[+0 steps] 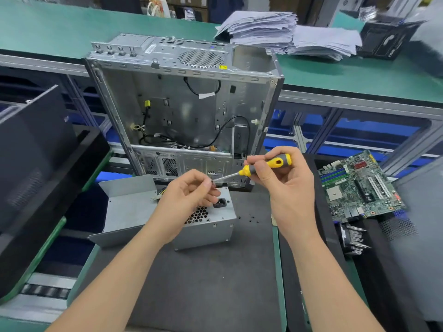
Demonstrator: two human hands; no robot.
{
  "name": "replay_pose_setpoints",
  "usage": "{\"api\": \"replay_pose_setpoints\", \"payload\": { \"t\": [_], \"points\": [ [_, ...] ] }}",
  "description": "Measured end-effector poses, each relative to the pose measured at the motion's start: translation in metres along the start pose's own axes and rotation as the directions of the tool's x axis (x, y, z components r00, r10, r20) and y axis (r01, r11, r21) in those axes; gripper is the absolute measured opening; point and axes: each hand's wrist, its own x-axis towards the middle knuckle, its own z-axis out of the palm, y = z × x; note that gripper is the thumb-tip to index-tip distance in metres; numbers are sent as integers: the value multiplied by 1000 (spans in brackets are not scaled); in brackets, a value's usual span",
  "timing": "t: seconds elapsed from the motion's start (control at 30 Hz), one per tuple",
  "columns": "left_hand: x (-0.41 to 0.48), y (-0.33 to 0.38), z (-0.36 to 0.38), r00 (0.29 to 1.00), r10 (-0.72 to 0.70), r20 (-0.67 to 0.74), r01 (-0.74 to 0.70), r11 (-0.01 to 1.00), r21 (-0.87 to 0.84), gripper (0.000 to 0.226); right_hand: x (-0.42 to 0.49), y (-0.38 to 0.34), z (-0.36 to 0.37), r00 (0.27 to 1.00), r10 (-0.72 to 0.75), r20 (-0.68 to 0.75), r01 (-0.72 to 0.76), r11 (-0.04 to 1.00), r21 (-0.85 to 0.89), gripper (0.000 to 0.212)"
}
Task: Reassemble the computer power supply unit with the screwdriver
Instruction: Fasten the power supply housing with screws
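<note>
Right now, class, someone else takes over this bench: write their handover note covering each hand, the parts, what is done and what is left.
Hands: left grip pinches what looks like a small screw at the screwdriver tip; right grip holds the screwdriver by its handle.
Parts: power supply unit on the dark mat, its metal cover lying against its left side, unfitted; loose screws on the mat to its right.
Done: a screw is apparently being loaded on the tip; none visibly driven.
Left: fit the cover, drive the screws.
</note>
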Motion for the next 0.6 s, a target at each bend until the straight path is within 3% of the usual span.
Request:
{"api": "replay_pose_setpoints", "payload": {
  "t": [0.1, 0.2, 0.27, 0.43, 0.6],
  "points": [
    [1, -2, -13, 992, 33, 125, -82, 911, 404, 13, 5, -4, 4, 1000, 9, 25, -7, 997, -81, 19],
    [3, -3, -18, 974, 97, 205, -203, 772, 602, 9, 6, -5, 13, 994, 8, 110, 13, 982, -191, 25],
    [4, -5, -19, 961, 141, 239, -266, 717, 645, 8, 5, -3, 21, 986, 12, 167, 34, 962, -270, 29],
    [3, -11, -25, 968, 165, 188, -248, 737, 629, 9, 3, 2, 35, 976, 17, 218, 74, 911, -405, 30],
    [3, -11, -28, 961, 147, 235, -270, 688, 674, 9, 2, 6, 39, 969, 58, 240, 63, 882, -466, 30]
  ]
}}
